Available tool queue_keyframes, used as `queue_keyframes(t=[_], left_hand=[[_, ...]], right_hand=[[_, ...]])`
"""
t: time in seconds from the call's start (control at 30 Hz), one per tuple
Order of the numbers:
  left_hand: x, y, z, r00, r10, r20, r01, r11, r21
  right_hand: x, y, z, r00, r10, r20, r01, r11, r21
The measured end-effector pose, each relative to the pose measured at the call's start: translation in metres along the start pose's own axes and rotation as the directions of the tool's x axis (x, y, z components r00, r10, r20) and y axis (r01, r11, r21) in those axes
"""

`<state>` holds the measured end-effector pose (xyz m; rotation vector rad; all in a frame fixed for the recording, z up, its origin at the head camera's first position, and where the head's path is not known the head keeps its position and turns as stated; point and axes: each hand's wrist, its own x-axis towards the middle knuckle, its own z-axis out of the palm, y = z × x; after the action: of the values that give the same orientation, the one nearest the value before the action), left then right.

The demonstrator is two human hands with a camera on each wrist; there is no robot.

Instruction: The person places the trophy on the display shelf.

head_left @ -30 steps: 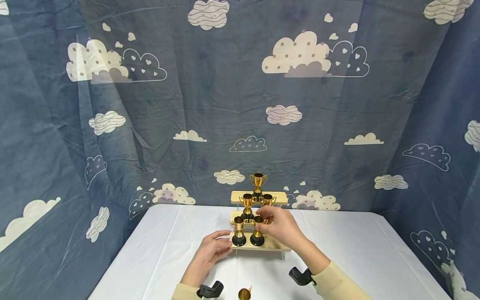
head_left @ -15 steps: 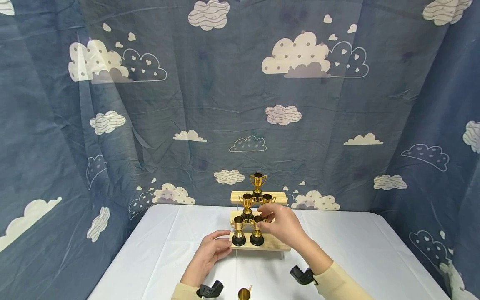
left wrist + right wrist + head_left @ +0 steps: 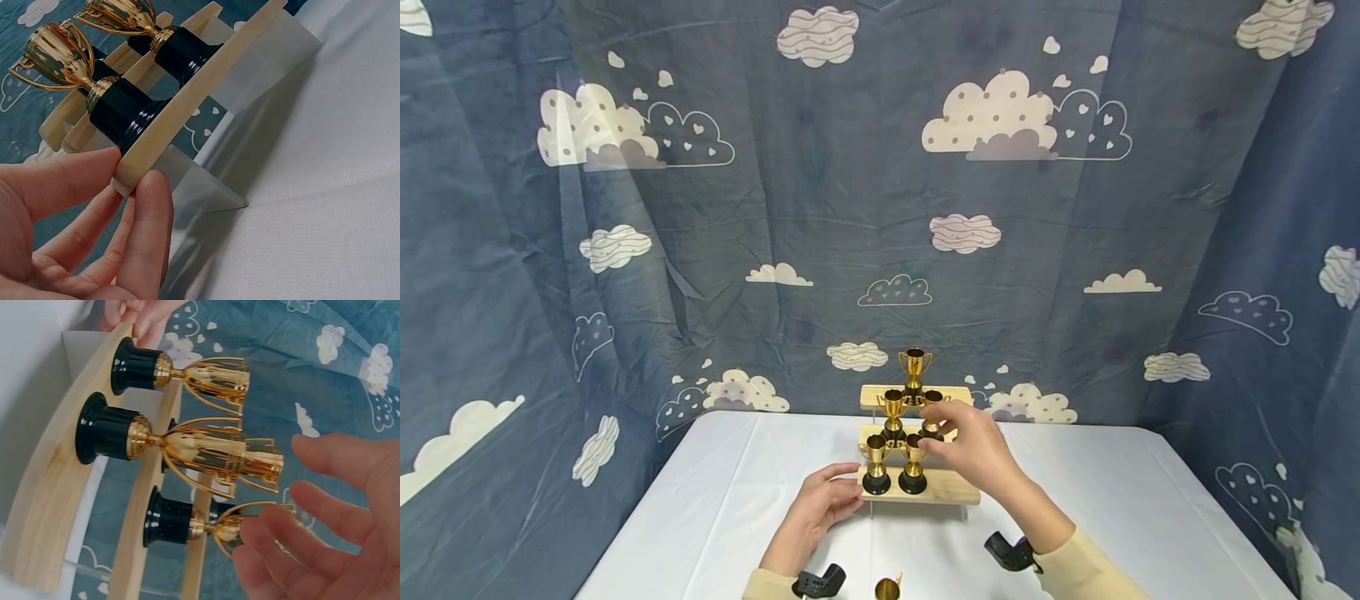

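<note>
A three-tier wooden stand (image 3: 951, 487) bears several small gold trophy cups on black bases. Two stand on the lowest board: the front left trophy (image 3: 876, 462) and the front right trophy (image 3: 187, 447). My left hand (image 3: 822, 504) pinches the left end of that board between thumb and fingers, close to the front left trophy's base. My right hand (image 3: 977, 450) hovers beside the front right trophy, thumb and fingers apart and holding nothing. In the right wrist view its fingertips partly hide the middle right trophy (image 3: 231, 531); whether they touch it I cannot tell.
On the middle board is a left trophy (image 3: 892, 408), and one more trophy (image 3: 913, 367) tops the stand. Another gold cup (image 3: 887, 589) is cut off by the near edge of the head view. White cloth (image 3: 730, 500) covers the table; a cloud-patterned curtain (image 3: 850, 208) hangs behind.
My right hand has drawn slightly up and to the right, away from the front right trophy. The left hand keeps its grip on the board, and the trophies stay in place.
</note>
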<state>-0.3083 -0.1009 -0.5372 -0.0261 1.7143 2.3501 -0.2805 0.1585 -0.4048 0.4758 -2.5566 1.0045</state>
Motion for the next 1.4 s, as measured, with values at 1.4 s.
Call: queue_keyframes(t=[1.4], left_hand=[[-0.004, 0.001, 0.0, 1.0, -0.025, 0.001, 0.025, 1.0, 0.009]], right_hand=[[-0.047, -0.048, -0.018, 0.995, -0.05, 0.083, 0.028, 0.969, 0.245]])
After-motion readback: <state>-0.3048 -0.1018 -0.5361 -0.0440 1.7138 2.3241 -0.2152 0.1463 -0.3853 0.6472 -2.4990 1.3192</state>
